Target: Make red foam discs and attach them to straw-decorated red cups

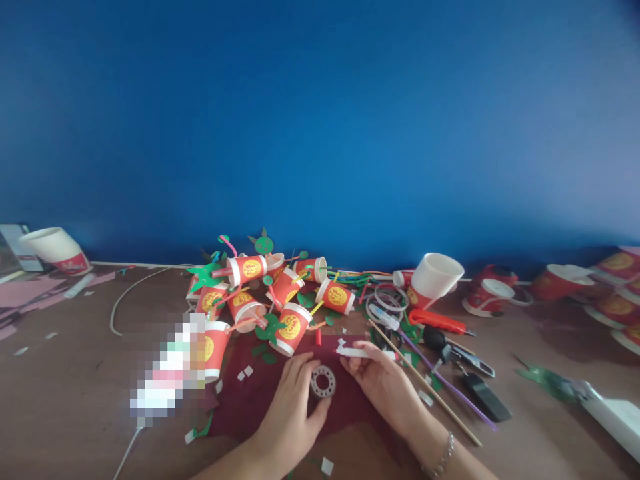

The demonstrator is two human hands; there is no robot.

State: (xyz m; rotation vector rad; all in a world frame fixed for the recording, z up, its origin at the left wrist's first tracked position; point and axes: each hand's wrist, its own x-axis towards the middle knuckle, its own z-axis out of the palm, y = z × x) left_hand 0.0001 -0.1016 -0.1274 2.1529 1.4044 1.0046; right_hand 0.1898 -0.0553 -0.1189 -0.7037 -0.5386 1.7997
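Observation:
My left hand (295, 403) holds a grey ring with small holes around it (323, 383) between thumb and fingers, over a dark red sheet (245, 393). To its right, my right hand (377, 380) grips a white marker (367, 353) with a red end, pointing left. A small red cap (319, 338) lies on the sheet just beyond the ring. Red and white paper cups (291, 328) with straws and green paper pieces are heaped behind my hands.
A blurred patch (170, 373) covers something at left. On the right lie a wooden stick (430, 387), a purple strip (450, 388), a red cutter (437, 321), a black object (485, 395) and a stack of cups (434, 280). A blue wall (320, 133) rises behind the table.

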